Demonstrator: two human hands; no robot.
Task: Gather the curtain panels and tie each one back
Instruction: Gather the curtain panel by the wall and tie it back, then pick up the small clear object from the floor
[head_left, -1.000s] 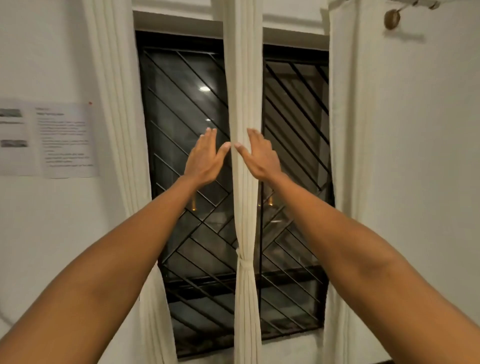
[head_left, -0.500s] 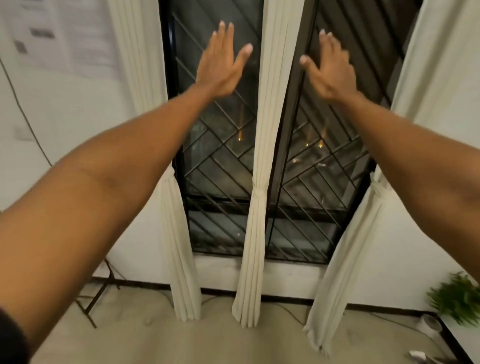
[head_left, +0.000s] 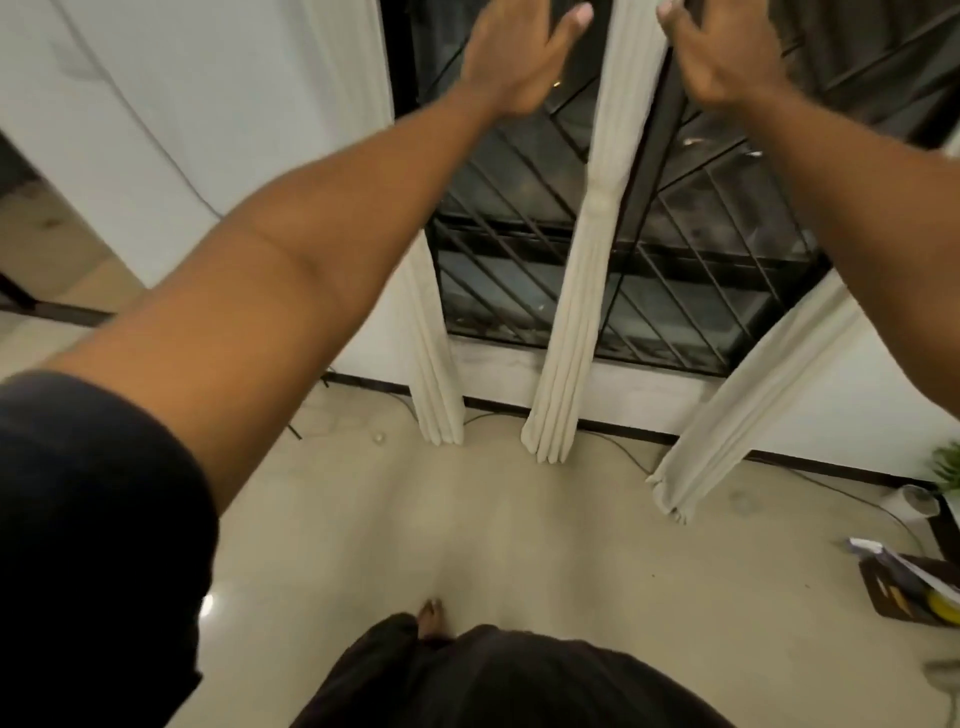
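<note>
**Q:** Curtain panels (head_left: 563, 364), where's everything at right now?

**A:** Middle panel (head_left: 605, 130) hangs right between the two hands, gathered into a narrow column with a tie (head_left: 602, 198) cinched round it below them. Left hand (head_left: 514, 57) is just beside it on one side, right hand (head_left: 724, 60) on the other. Both are flat with fingers straight, gripping nothing. Fingertips run off the top of the view. Right thumb (head_left: 669, 13) sits at the cloth's edge; can't tell if it's touching.

**Q:** Why flank it like that?

**A:** My guess: palms either side let you press the folds inward and neaten the bundle above the tie. Left panel (head_left: 436, 364) hangs outside the left hand, right panel (head_left: 753, 405) outside the right. Both are bunched slim too, so the window grille (head_left: 519, 234) shows between them. Looks nearly finished to me.
</note>
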